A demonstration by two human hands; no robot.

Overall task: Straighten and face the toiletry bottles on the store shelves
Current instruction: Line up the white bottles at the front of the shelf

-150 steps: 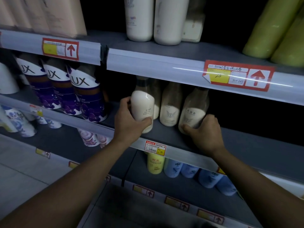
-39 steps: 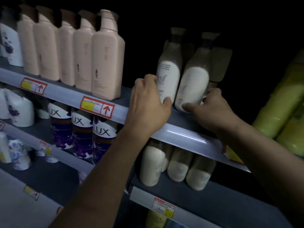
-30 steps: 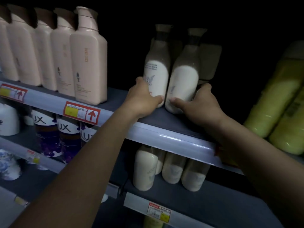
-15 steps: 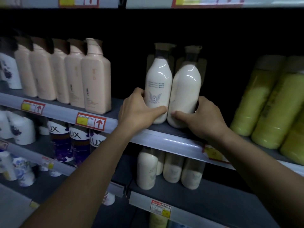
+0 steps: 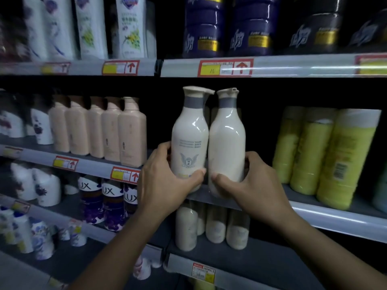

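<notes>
While both hands work at the front edge of the middle shelf [image 5: 335, 214], each has its grip wrapped round the lower body of one cream pump bottle. The left hand [image 5: 165, 185] curls about the left cream bottle [image 5: 188, 141], thumb lying across the front below the winged emblem, fingers passing round the left side. The right hand [image 5: 251, 183] grasps the right cream bottle [image 5: 227, 147] the same way, thumb across the front near the base, fingers hooked round the right side. Neither grip is slack; both are closed on the bottles. The two thumb tips nearly meet.

Both bottles stand upright, sides touching, bases near the shelf lip. The left one shows its printed label to the front; the right one shows a plain face. Their pump tops point right.

To the left on the same shelf stands a row of pink bottles [image 5: 132, 132]; to the right, yellow-green bottles [image 5: 351, 155]. Below, more cream bottles [image 5: 186, 229] sit behind the hands, with purple LUX bottles [image 5: 111, 204] further left. On the shelf above, dark blue bottles [image 5: 204, 26] stand over a red price tag [image 5: 225, 68].
</notes>
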